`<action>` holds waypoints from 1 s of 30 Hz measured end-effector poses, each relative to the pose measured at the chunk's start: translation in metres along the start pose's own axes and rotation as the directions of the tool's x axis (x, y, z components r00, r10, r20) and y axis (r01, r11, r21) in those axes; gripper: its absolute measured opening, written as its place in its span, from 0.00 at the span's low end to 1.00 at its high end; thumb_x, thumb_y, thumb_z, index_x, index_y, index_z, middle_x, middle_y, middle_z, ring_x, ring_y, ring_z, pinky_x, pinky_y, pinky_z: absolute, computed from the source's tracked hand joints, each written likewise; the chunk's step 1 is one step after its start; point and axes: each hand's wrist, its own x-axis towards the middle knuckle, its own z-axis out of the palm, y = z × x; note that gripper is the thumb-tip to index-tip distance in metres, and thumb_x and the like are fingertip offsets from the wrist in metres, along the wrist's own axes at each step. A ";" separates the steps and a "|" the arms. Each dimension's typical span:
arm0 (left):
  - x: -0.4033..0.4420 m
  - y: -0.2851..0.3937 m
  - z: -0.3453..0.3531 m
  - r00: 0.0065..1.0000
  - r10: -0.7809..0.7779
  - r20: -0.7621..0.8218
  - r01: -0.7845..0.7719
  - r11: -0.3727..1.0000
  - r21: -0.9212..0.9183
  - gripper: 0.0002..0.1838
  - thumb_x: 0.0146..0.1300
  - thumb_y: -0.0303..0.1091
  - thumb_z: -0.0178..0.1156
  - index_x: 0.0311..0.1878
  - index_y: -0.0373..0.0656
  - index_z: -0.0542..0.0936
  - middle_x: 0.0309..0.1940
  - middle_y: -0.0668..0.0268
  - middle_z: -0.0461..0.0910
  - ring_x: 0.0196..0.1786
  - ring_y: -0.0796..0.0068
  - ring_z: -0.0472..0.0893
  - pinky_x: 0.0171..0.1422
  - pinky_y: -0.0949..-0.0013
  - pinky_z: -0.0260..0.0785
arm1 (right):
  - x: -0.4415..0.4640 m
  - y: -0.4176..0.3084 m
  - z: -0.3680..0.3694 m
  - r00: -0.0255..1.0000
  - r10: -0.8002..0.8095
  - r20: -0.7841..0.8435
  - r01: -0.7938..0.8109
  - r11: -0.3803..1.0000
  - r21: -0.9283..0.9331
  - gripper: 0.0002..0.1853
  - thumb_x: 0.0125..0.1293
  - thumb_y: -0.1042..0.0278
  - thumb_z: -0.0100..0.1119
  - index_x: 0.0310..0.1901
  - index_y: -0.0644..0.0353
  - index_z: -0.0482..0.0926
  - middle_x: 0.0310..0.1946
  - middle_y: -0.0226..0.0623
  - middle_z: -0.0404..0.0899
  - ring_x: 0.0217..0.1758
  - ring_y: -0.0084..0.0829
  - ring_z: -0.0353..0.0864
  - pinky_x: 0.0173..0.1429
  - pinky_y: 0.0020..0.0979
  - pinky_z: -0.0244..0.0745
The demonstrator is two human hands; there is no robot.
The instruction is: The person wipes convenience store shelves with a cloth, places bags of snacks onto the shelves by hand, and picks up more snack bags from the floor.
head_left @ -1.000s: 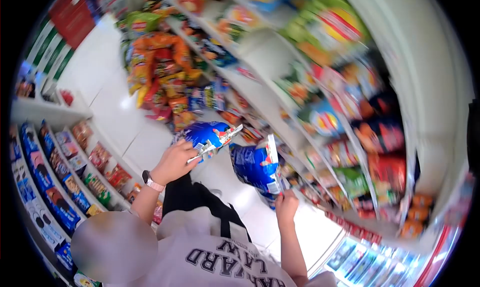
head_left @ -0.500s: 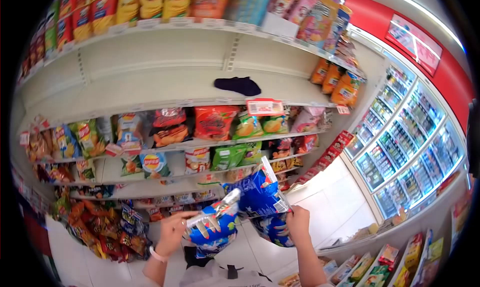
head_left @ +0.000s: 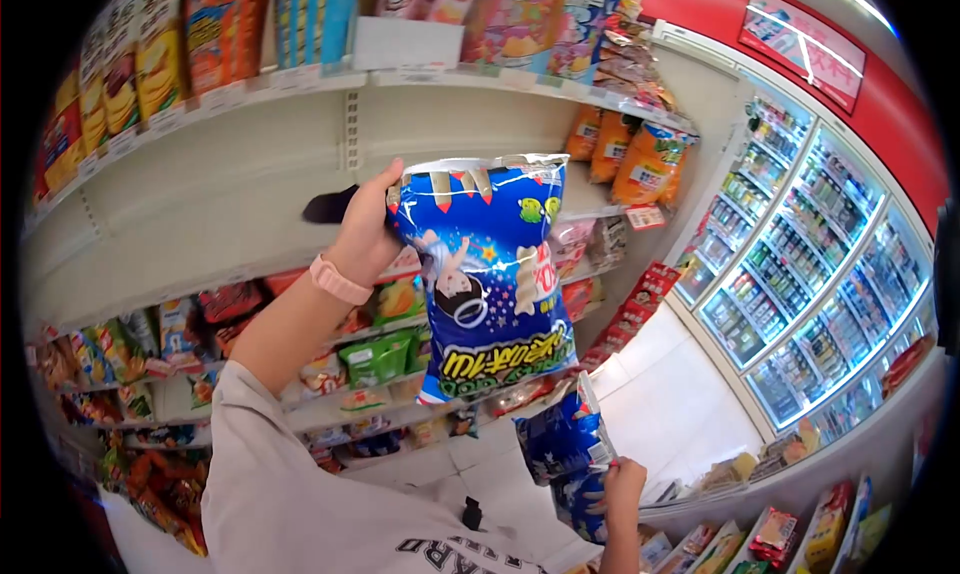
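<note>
My left hand [head_left: 368, 219] is raised before the half-bare shelf [head_left: 200, 229], gripping a large blue snack bag [head_left: 490, 274] by its upper left corner. Its printed lettering appears upside down. Lower and to the right, my right hand [head_left: 622, 489] is closed on other blue snack bags [head_left: 565, 442]; they hang one over another, and I cannot tell exactly how many. Behind my left wrist, a dark cloth item [head_left: 327, 207] lies on the shelf, partly hidden.
Orange snack bags [head_left: 650, 166] stand at the shelf's right end. Packed snacks line the top shelf [head_left: 230, 96] and lower shelves. On the right are glass-door drink fridges [head_left: 800, 264] and a low rack of packets [head_left: 780, 534]. Loose bags [head_left: 165, 489] are piled lower left.
My left hand has lifted its blue snack bag up and to the right, in front of the shelf. My right hand has dropped slightly with its bags. The view has shifted rightward.
</note>
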 end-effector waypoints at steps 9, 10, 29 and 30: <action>0.182 -0.026 0.009 0.948 0.208 -0.241 -0.251 0.954 -0.164 0.12 0.69 0.34 0.37 0.37 0.37 0.68 0.35 0.56 0.74 0.38 0.64 0.76 0.48 0.60 0.71 | 0.089 0.032 0.021 0.996 -0.005 -0.088 -0.001 0.997 -0.075 0.07 0.50 0.74 0.52 0.24 0.68 0.79 0.21 0.54 0.75 0.27 0.52 0.77 0.35 0.44 0.71; 0.184 -0.026 0.009 0.893 0.282 -0.350 -0.350 0.925 -0.147 0.12 0.69 0.34 0.37 0.38 0.37 0.67 0.36 0.56 0.74 0.38 0.64 0.76 0.48 0.60 0.71 | 0.102 0.035 0.026 0.997 -0.008 -0.081 0.002 0.996 -0.084 0.07 0.50 0.74 0.52 0.24 0.68 0.79 0.21 0.54 0.75 0.27 0.52 0.77 0.35 0.44 0.72; 0.058 -0.093 0.063 0.674 0.694 -0.252 -0.278 0.555 0.784 0.20 0.55 0.32 0.50 0.53 0.42 0.65 0.50 0.64 0.65 0.55 0.70 0.63 0.63 0.67 0.50 | 0.306 0.040 0.088 0.934 -0.329 0.138 0.321 0.944 0.074 0.06 0.48 0.76 0.52 0.23 0.70 0.77 0.19 0.56 0.74 0.25 0.53 0.76 0.34 0.45 0.70; 0.058 -0.091 0.081 0.664 0.721 -0.196 -0.285 0.487 0.826 0.21 0.54 0.30 0.51 0.53 0.43 0.66 0.50 0.63 0.65 0.56 0.68 0.63 0.63 0.66 0.51 | 0.307 0.042 0.091 0.932 -0.322 0.167 0.314 0.947 0.075 0.05 0.48 0.76 0.53 0.23 0.69 0.77 0.20 0.55 0.75 0.26 0.53 0.77 0.35 0.45 0.71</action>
